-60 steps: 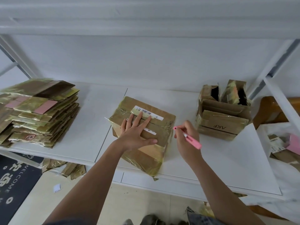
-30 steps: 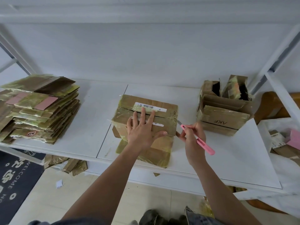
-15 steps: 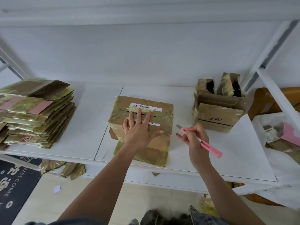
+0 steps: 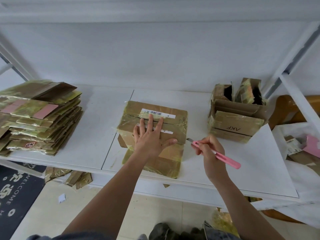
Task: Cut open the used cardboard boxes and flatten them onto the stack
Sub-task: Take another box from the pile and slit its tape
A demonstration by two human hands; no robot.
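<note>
A white table [image 4: 242,170] runs across the scene, backed by a white wall and framed by white shelf posts at the far left and far right. On its left end sits a tall stack of flattened boxes [image 4: 39,122], brown cardboard under yellowish tape, with pink patches on an upper sheet. Near the middle of the table, close to the near edge, lies the taped box [image 4: 173,122], closed, with a white barcode label [image 4: 158,113] along its far top edge and a second white label strip lower on the top face. To the right and a little farther back stands an open box [image 4: 237,122] with torn flaps standing up and the letters AKF printed upside down on its near side. Well to the right, off the table edge, lie a white sheet and some loose packaging with a pink piece.

The left hand [image 4: 150,137] lies flat on top of the taped box, fingers straight and spread, thumb out toward the right, pressing it down. The right hand [image 4: 209,149] pinches a pink utility knife [image 4: 223,156] like a pen, fingers curled round its front part; the short blade [image 4: 189,140] points left and its tip is at the box's right near corner, just beside the left thumb.

On the floor below the table's left part lie cardboard scraps [image 4: 69,177], a dark welcome mat [image 4: 15,193] and a small white paper bit.
</note>
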